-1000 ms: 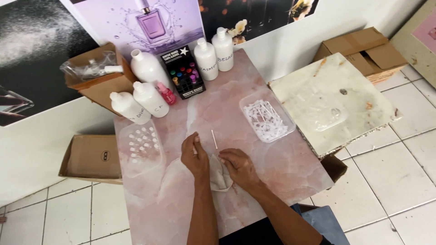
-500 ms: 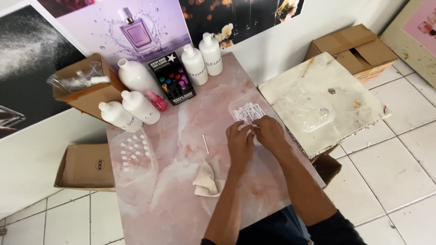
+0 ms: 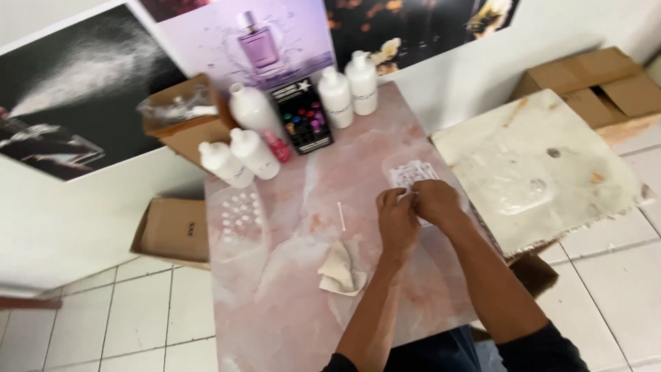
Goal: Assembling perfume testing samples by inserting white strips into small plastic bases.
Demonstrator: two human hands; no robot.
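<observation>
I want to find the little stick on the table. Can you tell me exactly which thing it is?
Look at the pink marble table. Left of the left hand and just above the crumpled beige cloth lies the thin white stick, alone on bare tabletop. Unlike the fat white bottles standing at the back, it is slim, straight and lying flat.

Two bare forearms in view, each ending in a bare hand: left hand (image 3: 397,222), right hand (image 3: 435,201). No gloves, rings, watch or wristband visible. Dark sleeves, black or near black, show only at the bottom edge of the frame, ending above the elbows. Blue trousers, apparently denim, visible between the arms at the bottom edge.
</observation>
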